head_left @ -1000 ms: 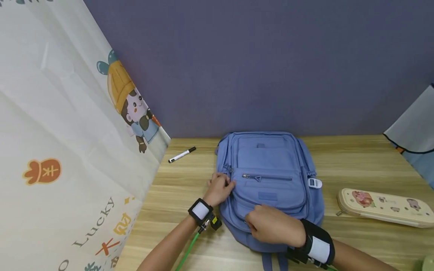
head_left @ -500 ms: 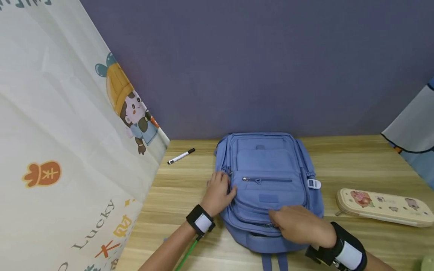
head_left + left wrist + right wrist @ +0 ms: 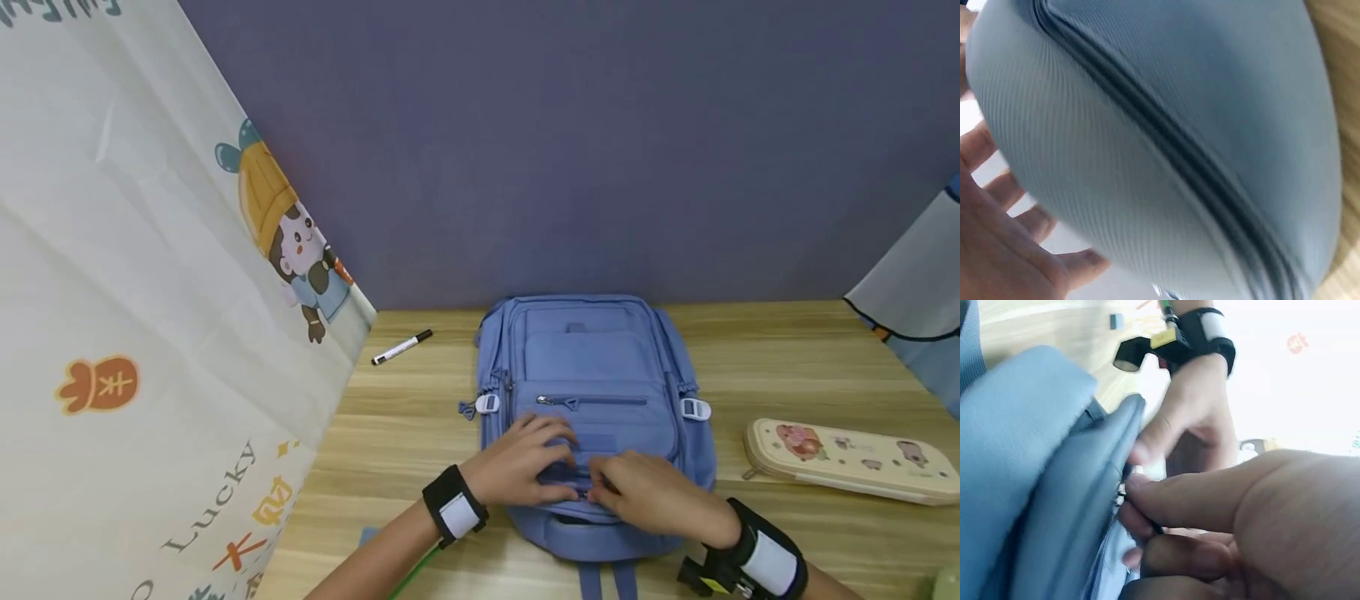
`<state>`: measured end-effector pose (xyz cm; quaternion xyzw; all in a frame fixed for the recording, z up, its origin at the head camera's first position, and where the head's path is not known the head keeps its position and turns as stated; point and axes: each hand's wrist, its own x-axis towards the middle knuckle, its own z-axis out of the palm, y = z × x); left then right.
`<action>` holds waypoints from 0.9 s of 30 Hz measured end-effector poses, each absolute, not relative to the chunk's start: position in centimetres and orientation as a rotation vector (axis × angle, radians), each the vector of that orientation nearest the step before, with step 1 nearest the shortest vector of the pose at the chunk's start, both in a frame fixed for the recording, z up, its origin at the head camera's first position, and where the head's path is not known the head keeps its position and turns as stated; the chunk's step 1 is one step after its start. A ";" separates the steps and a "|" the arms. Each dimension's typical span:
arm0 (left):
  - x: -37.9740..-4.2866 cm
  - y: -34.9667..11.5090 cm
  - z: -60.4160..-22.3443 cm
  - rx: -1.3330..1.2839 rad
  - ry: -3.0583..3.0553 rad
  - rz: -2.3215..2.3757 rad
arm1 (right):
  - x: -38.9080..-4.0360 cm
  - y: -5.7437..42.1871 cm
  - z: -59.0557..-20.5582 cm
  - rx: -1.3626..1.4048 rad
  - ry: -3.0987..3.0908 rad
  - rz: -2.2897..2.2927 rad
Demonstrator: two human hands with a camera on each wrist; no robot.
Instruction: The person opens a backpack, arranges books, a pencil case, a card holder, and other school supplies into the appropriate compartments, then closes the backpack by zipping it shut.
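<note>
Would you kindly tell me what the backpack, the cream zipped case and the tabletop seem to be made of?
Backpack: matte woven fabric, perhaps nylon or polyester; it creases softly and looks finely ribbed in the left wrist view.
Cream zipped case: possibly smooth faux leather or coated fabric; it holds its shape and bears printed pictures.
Tabletop: wood or wood-look laminate; streaky grain.

backpack lay on table | marker lay to its left, near the back edge | pencil case lay right | partition stood behind | left hand rested on backpack's lower front, right hand just right, zip pull between thumb and finger
</note>
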<state>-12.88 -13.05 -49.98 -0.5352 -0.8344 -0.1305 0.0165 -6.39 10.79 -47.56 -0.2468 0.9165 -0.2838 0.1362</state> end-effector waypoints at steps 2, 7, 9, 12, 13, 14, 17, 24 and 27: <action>-12.8 -12.9 -50.2 -1.695 -2.577 -0.426 | -6.4 11.0 -47.3 -0.718 2.665 -0.854; -12.6 -12.5 -50.4 -1.699 -2.585 -0.472 | -6.2 11.6 -47.1 -0.744 2.722 -0.859; -12.5 -12.4 -50.4 -1.686 -2.600 -0.495 | -6.2 12.0 -47.2 -0.735 2.733 -0.855; -12.4 -12.3 -50.4 -1.661 -2.620 -0.539 | -6.0 12.8 -47.3 -0.712 2.740 -0.848; -12.4 -12.3 -50.4 -1.655 -2.622 -0.555 | -5.9 13.1 -47.4 -0.712 2.748 -0.840; -12.3 -12.3 -50.4 -1.647 -2.624 -0.572 | -5.8 13.4 -47.5 -0.713 2.754 -0.832; -12.2 -12.2 -50.5 -1.618 -2.619 -0.615 | -5.6 14.5 -47.6 -0.722 2.764 -0.808; -12.0 -12.1 -50.7 -1.573 -2.632 -0.721 | -5.1 17.1 -48.2 -0.656 2.820 -0.722; -12.0 -12.0 -50.7 -1.565 -2.639 -0.730 | -5.1 17.9 -48.5 -0.641 2.862 -0.678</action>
